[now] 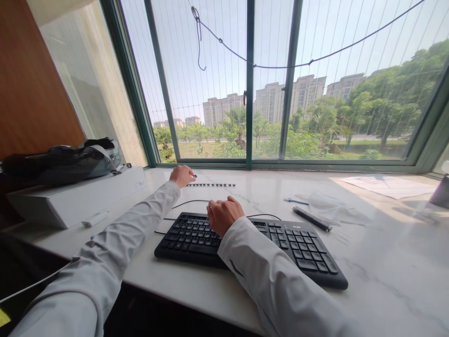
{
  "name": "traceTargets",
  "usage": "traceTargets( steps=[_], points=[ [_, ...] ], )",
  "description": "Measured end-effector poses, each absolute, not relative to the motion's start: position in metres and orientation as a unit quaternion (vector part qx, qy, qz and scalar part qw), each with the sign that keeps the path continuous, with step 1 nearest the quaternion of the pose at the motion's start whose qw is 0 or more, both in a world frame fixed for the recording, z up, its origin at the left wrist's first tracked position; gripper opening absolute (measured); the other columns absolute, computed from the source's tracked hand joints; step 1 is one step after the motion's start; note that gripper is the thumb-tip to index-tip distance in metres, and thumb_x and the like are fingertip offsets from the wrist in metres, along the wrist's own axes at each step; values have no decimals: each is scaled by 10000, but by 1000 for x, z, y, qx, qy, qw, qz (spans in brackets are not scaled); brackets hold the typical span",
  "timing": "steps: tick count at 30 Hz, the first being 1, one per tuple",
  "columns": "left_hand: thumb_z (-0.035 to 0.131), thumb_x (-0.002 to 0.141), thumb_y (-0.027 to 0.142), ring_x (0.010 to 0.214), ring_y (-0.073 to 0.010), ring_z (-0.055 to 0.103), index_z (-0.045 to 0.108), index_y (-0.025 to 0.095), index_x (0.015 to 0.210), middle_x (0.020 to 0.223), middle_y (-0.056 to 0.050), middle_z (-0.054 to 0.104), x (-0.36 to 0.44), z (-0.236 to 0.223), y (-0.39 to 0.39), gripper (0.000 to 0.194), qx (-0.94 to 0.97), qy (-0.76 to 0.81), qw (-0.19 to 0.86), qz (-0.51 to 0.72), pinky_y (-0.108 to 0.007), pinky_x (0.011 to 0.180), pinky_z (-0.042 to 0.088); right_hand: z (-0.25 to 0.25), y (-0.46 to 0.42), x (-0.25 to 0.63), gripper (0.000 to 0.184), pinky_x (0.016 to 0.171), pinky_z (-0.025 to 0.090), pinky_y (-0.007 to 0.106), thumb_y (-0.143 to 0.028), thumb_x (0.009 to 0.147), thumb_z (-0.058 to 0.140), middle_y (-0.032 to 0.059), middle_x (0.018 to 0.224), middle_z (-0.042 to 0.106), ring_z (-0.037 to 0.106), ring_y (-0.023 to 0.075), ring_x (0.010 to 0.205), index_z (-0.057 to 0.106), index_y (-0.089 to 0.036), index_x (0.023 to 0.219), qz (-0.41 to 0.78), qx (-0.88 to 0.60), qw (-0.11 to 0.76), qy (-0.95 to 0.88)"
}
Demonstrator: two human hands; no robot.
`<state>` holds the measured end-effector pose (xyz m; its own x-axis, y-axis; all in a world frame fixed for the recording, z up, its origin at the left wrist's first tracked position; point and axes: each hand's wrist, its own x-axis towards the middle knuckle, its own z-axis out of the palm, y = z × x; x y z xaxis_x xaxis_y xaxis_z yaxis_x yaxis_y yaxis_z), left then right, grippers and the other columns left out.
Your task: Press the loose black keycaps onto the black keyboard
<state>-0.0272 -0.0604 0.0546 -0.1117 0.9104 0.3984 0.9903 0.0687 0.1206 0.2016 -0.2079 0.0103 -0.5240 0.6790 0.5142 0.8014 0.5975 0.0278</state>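
A black keyboard lies at a slant on the marble-patterned counter, its middle covered by my right arm. My right hand is closed above the upper part of its keys; whatever its fingers hold, if anything, is hidden. Farther out, my left hand pinches a small black keycap between thumb and finger. Just beside that hand runs a straight row of small black keycaps on the counter. Both arms wear light grey sleeves.
On the left, a white box carries a dark bag. Right of the keyboard lie a bundle of black sticks, a thin blue tool and clear plastic bags. Paper sheets lie near the window.
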Motion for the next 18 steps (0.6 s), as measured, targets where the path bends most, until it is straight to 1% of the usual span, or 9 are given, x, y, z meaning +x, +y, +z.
traceTargets(
  steps=[2, 3, 5, 7, 9, 13, 15, 18],
  points=[
    [660, 746, 433, 882, -178, 622, 708, 240, 989, 933, -8, 706, -5, 59, -90, 314, -711, -662, 116, -207, -244, 820, 433, 13, -203, 209, 269, 830, 343, 313, -262, 941, 370, 56, 829, 729, 658, 156, 720, 624, -196, 881, -130, -471, 220, -845],
    [647, 763, 417, 835, -177, 619, 710, 215, 978, 904, -23, 702, 6, 58, -106, 301, -757, -590, 126, -250, -256, 800, 431, 14, -201, 212, 265, 827, 344, 318, -255, 939, 369, 63, 818, 730, 661, 165, 720, 623, -190, 902, -129, -480, 219, -839],
    [647, 774, 390, 771, -162, 606, 703, 202, 958, 869, -26, 686, 25, 53, -136, 269, -809, -490, 131, -297, -260, 755, 426, 15, -196, 220, 270, 829, 347, 332, -272, 946, 366, 78, 842, 734, 669, 188, 752, 607, -183, 1028, -132, -492, 223, -832],
    [635, 794, 353, 771, -156, 598, 699, 204, 956, 860, -28, 671, 39, 45, -159, 229, -829, -443, 135, -314, -257, 746, 420, 16, -193, 226, 296, 838, 353, 328, -322, 944, 402, 76, 868, 739, 672, 202, 805, 567, -194, 1153, -134, -510, 221, -820],
    [630, 802, 331, 764, -152, 595, 695, 206, 943, 848, -27, 659, 47, 39, -173, 200, -838, -423, 131, -319, -254, 731, 414, 16, -190, 229, 329, 849, 360, 317, -357, 937, 439, 72, 895, 741, 672, 203, 833, 544, -206, 1210, -132, -524, 222, -812],
    [637, 797, 311, 751, -144, 602, 684, 190, 897, 822, -20, 652, 46, 31, -175, 164, -849, -398, 131, -323, -246, 719, 418, 13, -187, 229, 304, 846, 373, 309, -383, 946, 439, 54, 876, 741, 663, 194, 812, 600, -238, 1159, -123, -518, 237, -813],
    [653, 783, 305, 747, -143, 607, 678, 182, 880, 816, -19, 656, 43, 29, -172, 159, -850, -394, 133, -323, -240, 707, 424, 10, -185, 227, 308, 795, 384, 306, -406, 952, 421, 46, 846, 737, 652, 196, 799, 637, -263, 1118, -97, -523, 251, -808],
    [676, 760, 297, 718, -132, 611, 672, 184, 855, 819, -4, 666, 39, 27, -169, 147, -850, -382, 143, -332, -227, 660, 426, 6, -180, 225, 294, 676, 374, 280, -441, 929, 455, 23, 777, 715, 629, 184, 761, 683, -293, 1039, -12, -540, 291, -789]
  ],
)
